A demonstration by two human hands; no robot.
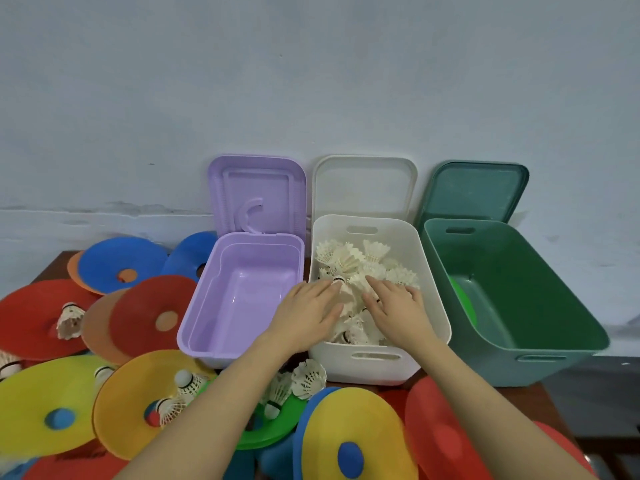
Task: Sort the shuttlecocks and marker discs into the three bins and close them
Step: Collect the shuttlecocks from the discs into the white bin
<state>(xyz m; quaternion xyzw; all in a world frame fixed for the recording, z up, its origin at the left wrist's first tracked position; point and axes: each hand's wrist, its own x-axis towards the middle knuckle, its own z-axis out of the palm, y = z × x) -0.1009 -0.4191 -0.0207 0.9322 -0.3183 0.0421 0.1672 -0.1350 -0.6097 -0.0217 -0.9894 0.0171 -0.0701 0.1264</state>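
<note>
Both hands, left (306,308) and right (394,306), are pressing flat, grip wide, on shuttlecocks (349,261) in the white bin (374,367); pressing gently should spare feathers beneath.

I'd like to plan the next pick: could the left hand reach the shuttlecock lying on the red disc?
Probably yes: the left hand rests open in the white bin, and the shuttlecock lies uncovered on the red disc.

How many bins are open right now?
3, side by side against the wall, lids up: purple bin left, white bin middle, green bin right. None seem hidden.
</note>
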